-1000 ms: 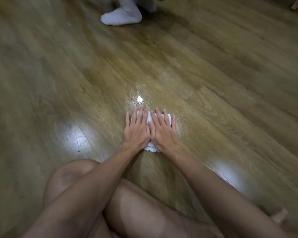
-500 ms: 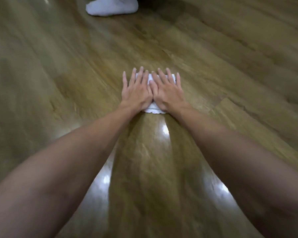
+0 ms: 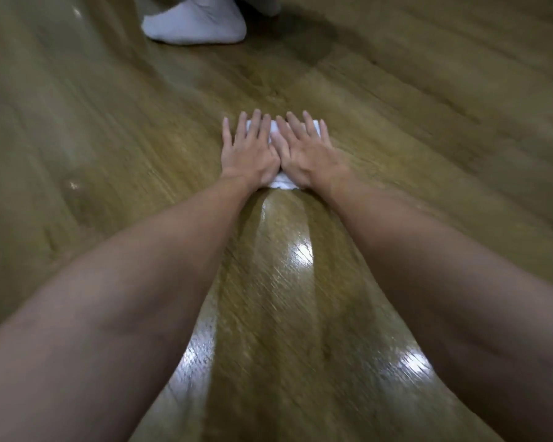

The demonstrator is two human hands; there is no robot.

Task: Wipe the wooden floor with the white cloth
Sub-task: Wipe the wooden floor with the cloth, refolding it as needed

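Pressing flat, fingers spread, the left hand [image 3: 248, 154] and right hand [image 3: 307, 154] pin the white cloth [image 3: 283, 184] to the wooden floor [image 3: 428, 122]. The cloth appears folded, though blurred.

Bare forearms, sleeveless, ringless hands [image 3: 281, 154]

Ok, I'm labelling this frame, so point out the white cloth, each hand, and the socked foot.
white cloth [image 3: 283, 184]: head view, near edge showing between the wrists.
left hand [image 3: 248, 154]: head view, back of hand.
right hand [image 3: 307, 156]: head view, back of hand.
socked foot [image 3: 195, 25]: head view, top of sock.
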